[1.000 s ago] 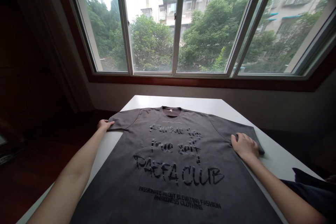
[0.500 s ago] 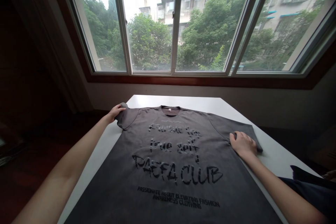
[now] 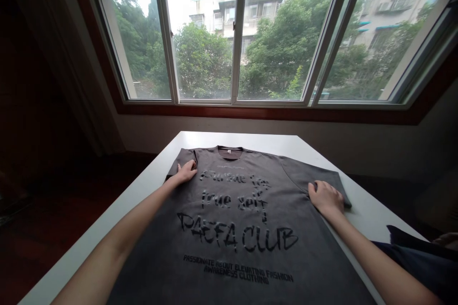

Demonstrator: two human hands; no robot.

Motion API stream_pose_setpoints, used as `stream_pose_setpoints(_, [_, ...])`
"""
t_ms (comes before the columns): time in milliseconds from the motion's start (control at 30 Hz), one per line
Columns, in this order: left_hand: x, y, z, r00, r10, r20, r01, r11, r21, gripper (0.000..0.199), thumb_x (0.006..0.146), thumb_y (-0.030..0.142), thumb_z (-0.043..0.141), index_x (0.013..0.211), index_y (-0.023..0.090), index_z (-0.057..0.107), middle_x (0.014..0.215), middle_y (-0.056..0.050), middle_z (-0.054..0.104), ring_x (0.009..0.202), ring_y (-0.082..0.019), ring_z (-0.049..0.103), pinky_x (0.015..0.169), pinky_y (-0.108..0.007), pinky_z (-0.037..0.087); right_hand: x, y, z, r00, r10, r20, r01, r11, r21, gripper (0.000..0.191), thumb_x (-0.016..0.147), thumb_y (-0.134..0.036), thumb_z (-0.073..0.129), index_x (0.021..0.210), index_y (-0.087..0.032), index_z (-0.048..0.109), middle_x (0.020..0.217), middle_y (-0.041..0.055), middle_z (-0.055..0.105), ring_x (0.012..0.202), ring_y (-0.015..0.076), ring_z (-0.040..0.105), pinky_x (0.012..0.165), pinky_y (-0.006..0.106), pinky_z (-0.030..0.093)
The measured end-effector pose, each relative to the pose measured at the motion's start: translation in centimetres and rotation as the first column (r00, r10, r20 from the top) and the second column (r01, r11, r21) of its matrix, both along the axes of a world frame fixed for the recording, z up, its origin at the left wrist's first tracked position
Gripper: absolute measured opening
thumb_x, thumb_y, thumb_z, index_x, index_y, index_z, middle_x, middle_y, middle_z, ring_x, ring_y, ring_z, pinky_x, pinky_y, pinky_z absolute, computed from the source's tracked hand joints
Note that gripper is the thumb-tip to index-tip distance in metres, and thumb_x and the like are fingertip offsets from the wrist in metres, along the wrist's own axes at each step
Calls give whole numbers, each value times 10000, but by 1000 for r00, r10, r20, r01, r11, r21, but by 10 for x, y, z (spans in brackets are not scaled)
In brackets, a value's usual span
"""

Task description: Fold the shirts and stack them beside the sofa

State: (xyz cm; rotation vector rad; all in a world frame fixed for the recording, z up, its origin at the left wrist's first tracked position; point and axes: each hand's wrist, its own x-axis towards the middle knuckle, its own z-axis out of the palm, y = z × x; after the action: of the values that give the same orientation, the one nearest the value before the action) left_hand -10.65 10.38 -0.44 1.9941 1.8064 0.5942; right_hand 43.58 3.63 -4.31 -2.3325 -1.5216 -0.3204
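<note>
A dark grey T-shirt (image 3: 236, 228) with black lettering lies face up, its collar toward the window. At its left sleeve, my left hand (image 3: 186, 171) is closed on the cloth near the shoulder seam, and a small fold stands up beside the fingers. My right hand (image 3: 326, 196) rests on the right sleeve near the underarm, fingers curled and closed on the fabric, with small creases by the thumb. The left sleeve lies on the table past my left hand; the right sleeve spreads outward beyond my right. The shirt's hem is out of view.
The shirt lies on a white table (image 3: 279, 141) whose far edge faces a wide window (image 3: 203, 66) with a reddish-brown frame. Dark cloth (image 3: 411, 252) lies at the right edge of the table. A curtain (image 3: 96, 105) hangs at the left.
My left hand has moved inward from the left sleeve's end to near the shoulder seam. That sleeve, lifted before, now lies down. My right hand keeps its place on the shirt.
</note>
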Motion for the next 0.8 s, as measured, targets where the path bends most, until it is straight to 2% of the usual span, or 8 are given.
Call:
stream_pose_setpoints(133, [2,-6,-1,997,-23,-71,23,1000,-1,312,880,308,476,1179,225,503,1319,-97,570,1261,-301,478,1118,-678,16,1,1,0,1000,-3,-8,2,1000,-11,472,925,-394,330,1184,-123,617,1261,152,610,1159,302,548,1004,410,379])
stream_pose_setpoints(233, [5,-9,4,982,-101,-158,94,994,-56,576,887,495,503,1410,289,379,1553,-88,341,1444,-355,220,1090,-713,-43,2,2,0,1000,-6,-16,5,1000,-25,478,923,-398,333,1194,-120,611,1268,149,607,1162,306,545,1005,413,379])
stream_pose_setpoints(333, [7,-8,10,956,-178,-233,144,977,-154,683,883,680,403,1476,346,342,1622,-48,145,1479,-389,32,1059,-748,-42,1,2,0,1000,-2,-20,2,1000,-26,477,925,-396,326,1191,-122,612,1264,146,609,1153,304,549,997,412,383])
stream_pose_setpoints(433, [5,-4,12,962,-162,-220,123,976,-180,638,939,672,191,1476,369,353,1614,-5,167,1484,-360,60,1068,-744,-16,1,1,0,1000,-1,-9,1,1000,-16,471,922,-392,330,1181,-122,615,1255,149,613,1146,301,551,994,410,382])
stream_pose_setpoints(533, [6,-3,7,967,-123,-225,91,985,-146,639,984,539,19,1473,335,377,1596,1,235,1486,-313,114,1106,-700,1,2,2,-2,1000,-9,-3,9,1000,-14,464,921,-389,333,1174,-122,615,1243,147,617,1139,299,554,988,405,381])
stream_pose_setpoints(667, [13,-10,-8,952,-89,-294,85,996,-25,558,1001,449,159,1500,277,337,1605,-14,208,1490,-275,110,1148,-631,-51,1,3,-3,1000,-8,-16,8,1000,1,453,915,-392,348,1167,-126,615,1233,143,618,1135,296,550,991,400,374])
stream_pose_setpoints(800, [18,-16,-14,928,-72,-366,92,995,36,553,993,442,235,1509,265,318,1601,-24,225,1482,-268,157,1166,-611,34,-2,-2,2,999,-26,-41,28,998,62,429,911,-364,348,1156,-133,614,1235,144,607,1161,282,525,1024,418,345])
